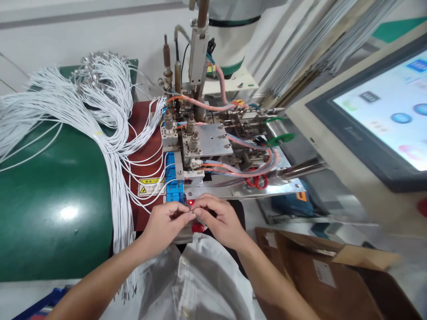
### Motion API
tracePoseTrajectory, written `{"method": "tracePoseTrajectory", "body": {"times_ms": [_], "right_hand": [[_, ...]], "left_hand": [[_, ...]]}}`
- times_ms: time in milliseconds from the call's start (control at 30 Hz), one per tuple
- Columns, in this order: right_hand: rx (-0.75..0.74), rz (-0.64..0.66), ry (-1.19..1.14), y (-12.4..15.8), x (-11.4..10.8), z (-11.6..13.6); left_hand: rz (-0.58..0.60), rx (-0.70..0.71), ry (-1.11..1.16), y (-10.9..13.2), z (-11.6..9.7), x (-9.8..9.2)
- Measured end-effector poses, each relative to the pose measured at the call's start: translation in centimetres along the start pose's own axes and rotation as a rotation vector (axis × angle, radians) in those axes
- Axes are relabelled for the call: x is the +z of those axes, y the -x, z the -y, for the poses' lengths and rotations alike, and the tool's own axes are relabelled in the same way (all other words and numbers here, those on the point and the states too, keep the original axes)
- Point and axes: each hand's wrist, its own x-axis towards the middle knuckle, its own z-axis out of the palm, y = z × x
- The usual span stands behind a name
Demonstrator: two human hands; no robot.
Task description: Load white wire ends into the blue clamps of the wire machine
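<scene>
My left hand [169, 222] and my right hand [220, 218] meet at the fingertips in front of the machine's near edge. Both are closed in a pinch on something tiny, which the fingers mostly hide. Just beyond them is a row of blue wire holders [174, 178], with white cables [151, 171] lying across it. One cable passes close to my left hand; whether it is held I cannot tell. A small red light [190, 202] glows right behind the fingertips.
Bundled white cables [111, 146] drape over a green padded surface [53, 200] at left. The machine [208, 140] carries hoses and a green-rimmed spool of wire [279, 132]. A touchscreen [390, 106] leans in at right, above an open cardboard box [320, 275].
</scene>
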Motion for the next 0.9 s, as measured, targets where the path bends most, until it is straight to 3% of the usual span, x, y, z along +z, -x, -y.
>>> {"method": "tracePoseTrajectory", "body": {"times_ms": [67, 133, 267, 333, 600, 733, 900], "right_hand": [[0.026, 0.050, -0.009, -0.1, -0.1, 0.0], [0.076, 0.012, -0.029, 0.0, 0.3, -0.1], [0.277, -0.322, -0.232, 0.6, 2.1, -0.5], [0.289, -0.411, -0.272, 0.9, 2.9, -0.6], [0.239, -0.374, -0.130, 0.9, 3.6, -0.5], [0.268, -0.428, -0.132, 0.8, 4.3, -0.3], [0.378, -0.498, -0.297, 0.7, 5.4, 0.0]], "left_hand": [[0.000, 0.059, -0.119, 0.0, 0.3, 0.0], [-0.028, 0.136, -0.234, 0.2, 0.4, 0.0], [-0.134, 0.156, -0.205, 0.2, 0.3, 0.0], [-0.149, 0.124, -0.150, 0.1, 0.4, 0.0], [-0.111, 0.083, -0.131, 0.0, 0.2, 0.1], [-0.171, 0.042, -0.105, 0.1, 0.6, 0.6], [-0.271, 0.005, -0.041, 0.3, 1.2, 1.3]]}}
